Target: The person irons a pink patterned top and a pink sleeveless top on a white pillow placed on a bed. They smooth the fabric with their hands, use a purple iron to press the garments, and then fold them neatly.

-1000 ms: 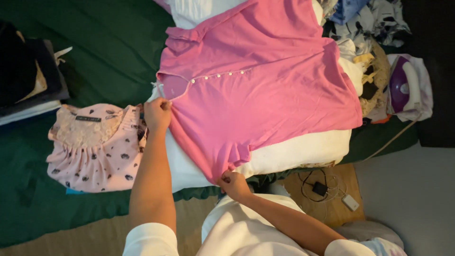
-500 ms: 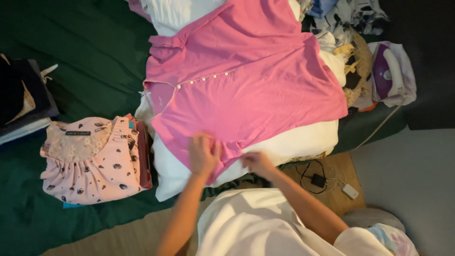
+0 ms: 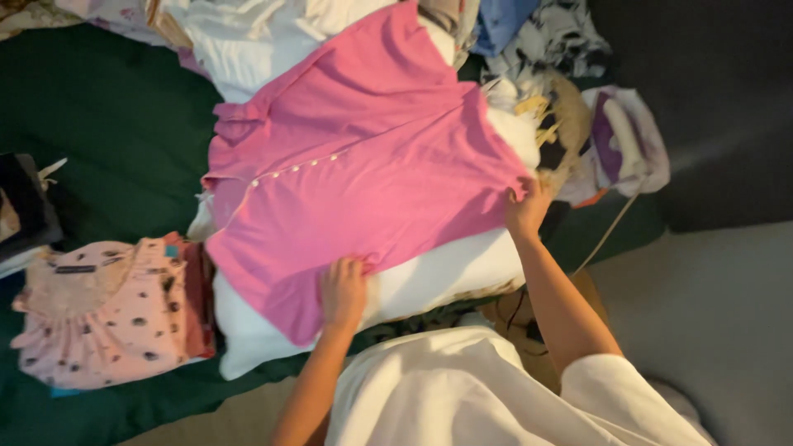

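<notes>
Pink shirt [image 3: 363, 157] lies spread flat, buttons up, on a white pillow [image 3: 446, 277] over the green bedcover [image 3: 107, 124]. Left hand [image 3: 343, 291] presses flat, fingers open, on the near hem. Right hand [image 3: 527, 206] pinches the shirt's right corner. No fold made yet; looks like smoothing only. A folded pink spotted garment [image 3: 99, 310] sits just left, already done. Unsorted clothes pile [image 3: 545, 49] lies beyond.
</notes>
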